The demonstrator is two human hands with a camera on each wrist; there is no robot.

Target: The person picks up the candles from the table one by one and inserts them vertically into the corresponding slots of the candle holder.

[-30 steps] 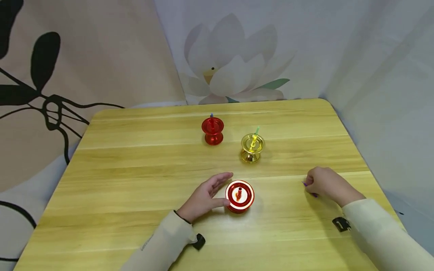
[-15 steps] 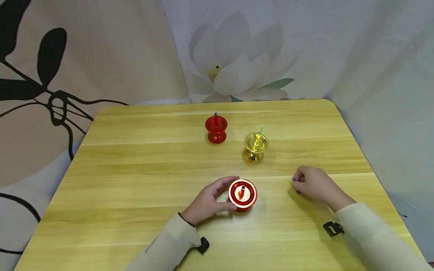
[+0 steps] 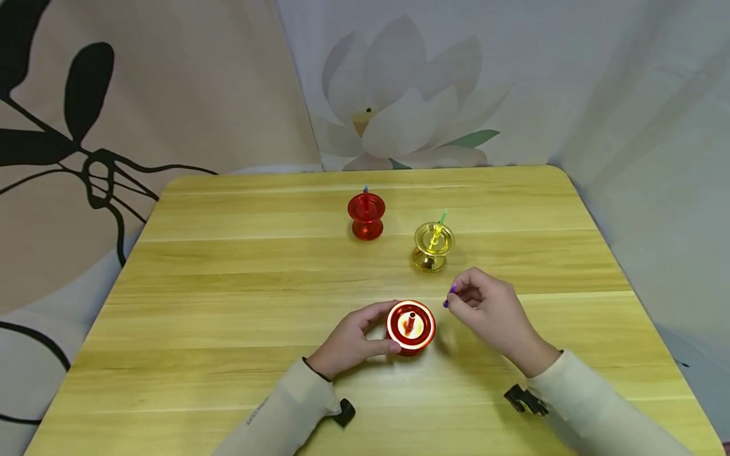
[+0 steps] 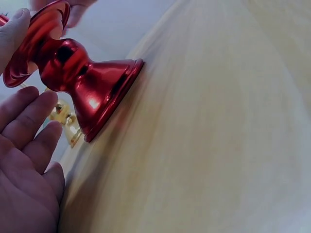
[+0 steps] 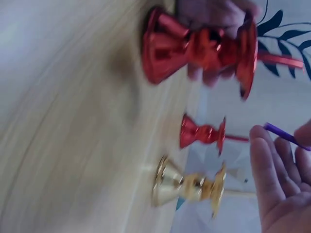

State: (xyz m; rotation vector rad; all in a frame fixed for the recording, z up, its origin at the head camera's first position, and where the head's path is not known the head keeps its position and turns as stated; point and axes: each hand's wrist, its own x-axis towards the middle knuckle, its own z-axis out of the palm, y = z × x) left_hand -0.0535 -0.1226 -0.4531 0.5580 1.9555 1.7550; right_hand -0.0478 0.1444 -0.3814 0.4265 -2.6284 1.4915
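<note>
A shiny red candle holder (image 3: pixel 419 330) with an upright central tube stands near the table's middle. My left hand (image 3: pixel 356 339) holds its dish from the left, thumb at the near side and index finger at the far side; the other fingers hang loose beside the stem (image 4: pixel 60 65). Just to the right, my right hand (image 3: pixel 493 310) pinches a thin purple candle (image 5: pixel 282 133) between thumb and fingertips, off the table. Part of that candle is covered by the fingers. The red holder's tube (image 5: pixel 279 59) has nothing visible in it.
Farther back stand a second red candle holder (image 3: pixel 367 218) with a blue tip in its tube and a gold candle holder (image 3: pixel 429 253) with a slanted green stick (image 3: pixel 443 217). Patterned curtains (image 3: pixel 405 82) hang behind the wooden table (image 3: pixel 228 285).
My right hand has moved left with the purple candle, up close to the near red candle holder. My left hand has closed in around that holder's dish. The view has shifted slightly.
</note>
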